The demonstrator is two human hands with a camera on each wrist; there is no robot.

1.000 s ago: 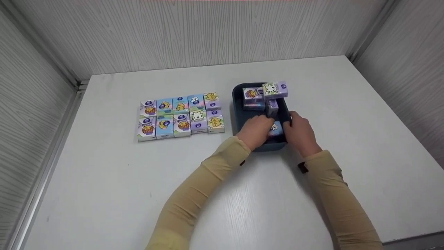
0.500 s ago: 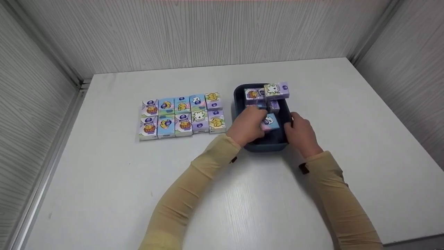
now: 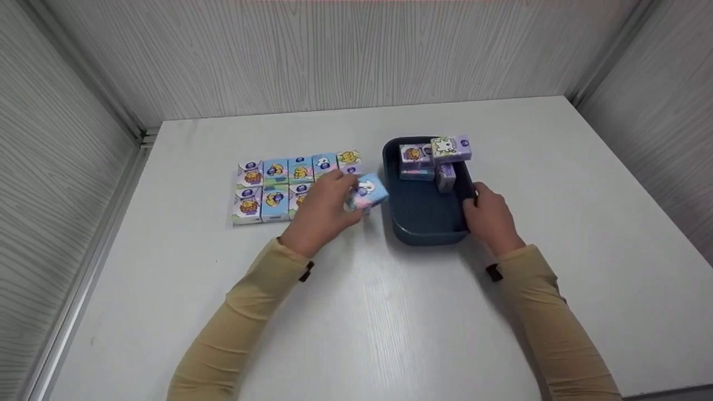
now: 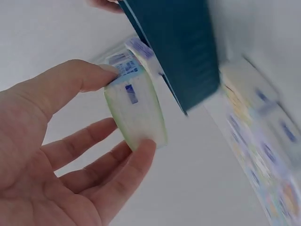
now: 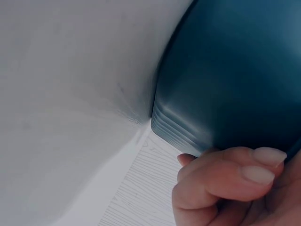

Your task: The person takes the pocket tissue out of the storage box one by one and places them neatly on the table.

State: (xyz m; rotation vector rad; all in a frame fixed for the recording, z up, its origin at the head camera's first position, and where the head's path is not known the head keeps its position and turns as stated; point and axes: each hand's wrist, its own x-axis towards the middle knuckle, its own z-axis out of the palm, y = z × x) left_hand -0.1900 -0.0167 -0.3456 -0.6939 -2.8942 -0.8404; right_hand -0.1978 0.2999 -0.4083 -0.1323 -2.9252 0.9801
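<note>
Between thumb and fingertips my left hand (image 3: 323, 211) pinches a small blue tissue pack (image 3: 369, 191) with a white cartoon character. In the left wrist view the pack (image 4: 136, 103) shows its pale side, thumb at one end and fingers at the other. It is in the gap left of a dark blue plastic bin (image 3: 426, 238). My right hand (image 3: 493, 217) grips the bin's right rim; in the right wrist view its fingers (image 5: 225, 183) curl against the wall. Inside the bin's far half several packs are stacked, a lilac pack (image 3: 450, 148) lying across the far right rim.
Two tight rows of cartoon-printed tissue packs (image 3: 274, 200) lie on the white table (image 3: 356, 334) left of the bin, partly covered by my left hand. Wood-grain panels (image 3: 356, 55) enclose the table at the back and both sides.
My left hand has lifted the blue tissue pack out of the bin's near part and carried it left, towards the rows. My right hand stays on the bin's rim.
</note>
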